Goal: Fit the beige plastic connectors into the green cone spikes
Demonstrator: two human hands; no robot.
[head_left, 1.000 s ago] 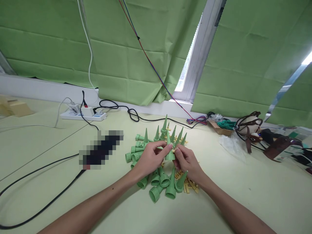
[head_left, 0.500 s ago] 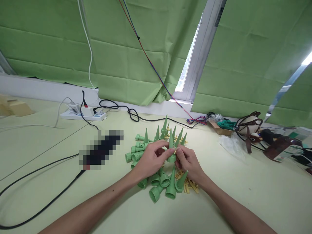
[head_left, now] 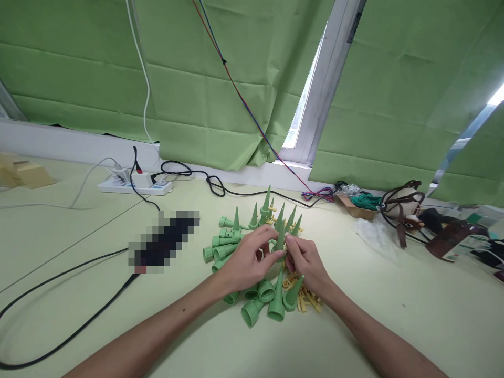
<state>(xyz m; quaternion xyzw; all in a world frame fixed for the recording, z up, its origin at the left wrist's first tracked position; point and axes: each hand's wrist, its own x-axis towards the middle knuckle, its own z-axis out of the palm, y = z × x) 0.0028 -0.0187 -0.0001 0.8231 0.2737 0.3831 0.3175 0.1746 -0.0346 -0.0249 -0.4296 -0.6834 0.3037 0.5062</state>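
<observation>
My left hand (head_left: 252, 257) is closed around the lower part of a green plastic watering spike (head_left: 280, 239), fingers behind it and thumb in front. The spike points up, tilted slightly. At its right side, my right hand (head_left: 307, 260) is closed in a pinch, its thumb and fingertips close against the spike. What lies between those fingertips is hidden. More green watering spikes (head_left: 277, 307) lie around and below both hands, some on their sides with open round ends showing. Several others stand upright behind the hands. Small yellow valve pieces (head_left: 309, 303) lie in a heap under my right hand.
A blurred-out dark object (head_left: 165, 241) with black cables lies at left. Behind it is a white power strip (head_left: 136, 186). On the right are a clear plastic bag (head_left: 376, 236), a cardboard box (head_left: 356, 206) and a dark red object (head_left: 447, 242). Green blinds (head_left: 220, 94) hang behind the table.
The held spike has turned and tipped, its tip now lower. My left fingers have opened slightly and shifted around it. My right hand has barely moved.
</observation>
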